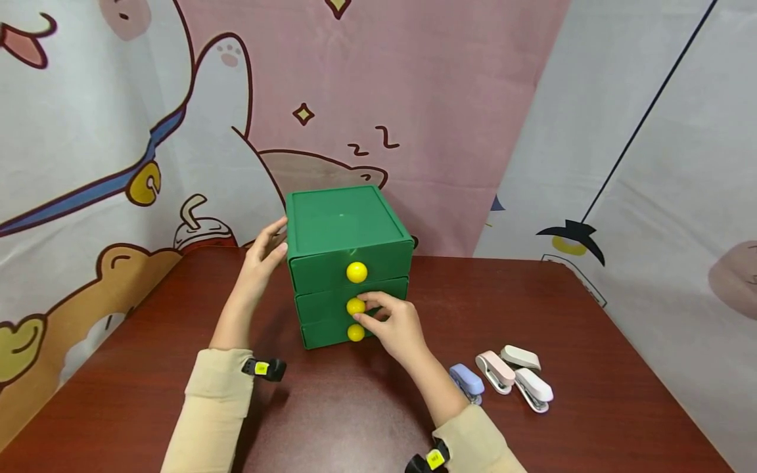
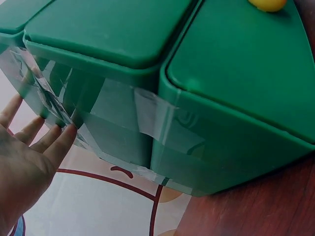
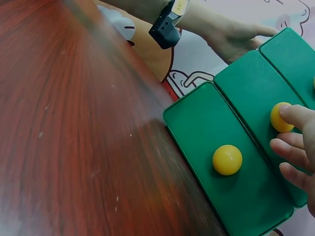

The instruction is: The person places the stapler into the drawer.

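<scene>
A green drawer box [image 1: 349, 220] with three stacked drawers stands on the brown table, each front bearing a round yellow knob. My right hand [image 1: 395, 326] pinches the middle yellow knob [image 1: 355, 306] between thumb and finger. In the right wrist view the thumb lies on that middle knob [image 3: 281, 117], and the bottom knob [image 3: 227, 160] is untouched. My left hand [image 1: 264, 253] rests against the box's left side with spread fingers. Clear tape [image 2: 147, 113] runs along that side in the left wrist view, where the fingertips [image 2: 69, 132] touch it. All three drawers look closed.
Right of the box lie several small staplers: a blue one [image 1: 467, 382], a pink one [image 1: 495, 372] and two white ones, the front one [image 1: 534, 389] nearest the table's right side. A cartoon-printed curtain [image 1: 449, 98] hangs behind the table [image 1: 331, 420].
</scene>
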The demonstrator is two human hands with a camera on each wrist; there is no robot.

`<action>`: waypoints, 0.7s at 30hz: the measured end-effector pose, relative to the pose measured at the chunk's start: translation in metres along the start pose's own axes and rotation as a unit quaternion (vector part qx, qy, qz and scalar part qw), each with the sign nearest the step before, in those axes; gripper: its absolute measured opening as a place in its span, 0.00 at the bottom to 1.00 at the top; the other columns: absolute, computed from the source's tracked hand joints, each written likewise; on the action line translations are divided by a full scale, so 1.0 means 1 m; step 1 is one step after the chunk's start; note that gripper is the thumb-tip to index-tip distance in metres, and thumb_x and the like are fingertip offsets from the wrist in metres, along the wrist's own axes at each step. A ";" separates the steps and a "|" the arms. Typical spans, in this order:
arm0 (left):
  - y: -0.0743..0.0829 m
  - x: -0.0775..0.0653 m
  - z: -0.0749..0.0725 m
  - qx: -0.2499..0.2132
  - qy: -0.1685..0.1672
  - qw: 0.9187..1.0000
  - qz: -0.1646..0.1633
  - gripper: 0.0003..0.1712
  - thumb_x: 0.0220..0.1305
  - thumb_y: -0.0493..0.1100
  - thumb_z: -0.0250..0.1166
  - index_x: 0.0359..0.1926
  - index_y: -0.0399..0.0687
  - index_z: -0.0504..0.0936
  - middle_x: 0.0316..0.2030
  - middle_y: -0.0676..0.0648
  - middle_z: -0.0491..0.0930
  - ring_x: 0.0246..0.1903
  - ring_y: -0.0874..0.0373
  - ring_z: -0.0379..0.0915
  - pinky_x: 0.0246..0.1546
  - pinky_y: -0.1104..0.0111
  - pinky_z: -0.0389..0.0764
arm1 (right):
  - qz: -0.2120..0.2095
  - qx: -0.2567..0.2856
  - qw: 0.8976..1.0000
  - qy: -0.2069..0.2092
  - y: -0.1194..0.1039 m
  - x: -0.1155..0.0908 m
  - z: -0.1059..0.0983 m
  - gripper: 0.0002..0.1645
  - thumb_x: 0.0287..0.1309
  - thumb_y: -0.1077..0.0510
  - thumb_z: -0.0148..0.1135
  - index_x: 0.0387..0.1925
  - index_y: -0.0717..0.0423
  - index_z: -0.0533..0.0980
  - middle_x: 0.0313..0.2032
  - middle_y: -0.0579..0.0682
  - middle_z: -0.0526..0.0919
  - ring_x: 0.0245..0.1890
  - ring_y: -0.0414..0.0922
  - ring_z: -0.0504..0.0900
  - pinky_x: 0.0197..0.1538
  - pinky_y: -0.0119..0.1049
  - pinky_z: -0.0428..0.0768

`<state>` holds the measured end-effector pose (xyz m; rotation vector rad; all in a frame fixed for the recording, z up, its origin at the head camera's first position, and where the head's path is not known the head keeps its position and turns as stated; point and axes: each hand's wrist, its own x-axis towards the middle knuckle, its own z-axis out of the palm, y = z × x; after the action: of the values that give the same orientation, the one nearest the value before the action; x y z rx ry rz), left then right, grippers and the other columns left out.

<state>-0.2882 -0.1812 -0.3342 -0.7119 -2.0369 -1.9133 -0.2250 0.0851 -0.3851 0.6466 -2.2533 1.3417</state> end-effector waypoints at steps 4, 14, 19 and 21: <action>0.001 0.000 0.000 0.002 0.001 1.000 0.000 0.30 0.72 0.41 0.49 0.73 0.46 0.58 0.70 0.44 0.56 0.69 0.47 0.51 0.61 0.45 0.56 | -0.020 -0.016 1.000 -0.009 -0.003 -0.005 -0.006 0.16 0.46 0.59 0.76 0.40 0.50 0.84 0.30 0.43 0.85 0.23 0.36 0.79 0.29 0.31 0.78; 0.002 0.001 0.000 -0.001 0.007 1.000 -0.003 0.30 0.71 0.39 0.49 0.72 0.45 0.59 0.70 0.44 0.57 0.68 0.48 0.52 0.61 0.46 0.57 | -0.047 -0.034 0.997 -0.057 -0.016 -0.025 -0.025 0.15 0.46 0.56 0.76 0.39 0.49 0.83 0.32 0.39 0.85 0.23 0.32 0.77 0.29 0.29 0.77; 0.001 0.001 0.001 0.001 0.008 1.000 -0.005 0.29 0.71 0.39 0.49 0.72 0.45 0.59 0.69 0.45 0.58 0.68 0.51 0.54 0.61 0.46 0.57 | -0.061 -0.039 0.995 -0.069 -0.024 -0.034 -0.034 0.14 0.45 0.56 0.77 0.38 0.48 0.84 0.31 0.37 0.85 0.23 0.31 0.76 0.28 0.28 0.76; 0.001 0.001 0.001 0.000 0.009 1.000 -0.004 0.29 0.71 0.39 0.49 0.72 0.44 0.59 0.69 0.44 0.58 0.68 0.51 0.54 0.60 0.46 0.58 | -0.068 -0.042 0.994 -0.073 -0.027 -0.038 -0.038 0.15 0.45 0.56 0.77 0.37 0.48 0.84 0.30 0.37 0.85 0.21 0.30 0.75 0.27 0.27 0.75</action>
<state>-0.2883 -0.1805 -0.3331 -0.6854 -2.0325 -1.9171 -0.1741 0.1136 -0.3721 0.8771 -2.3193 1.1619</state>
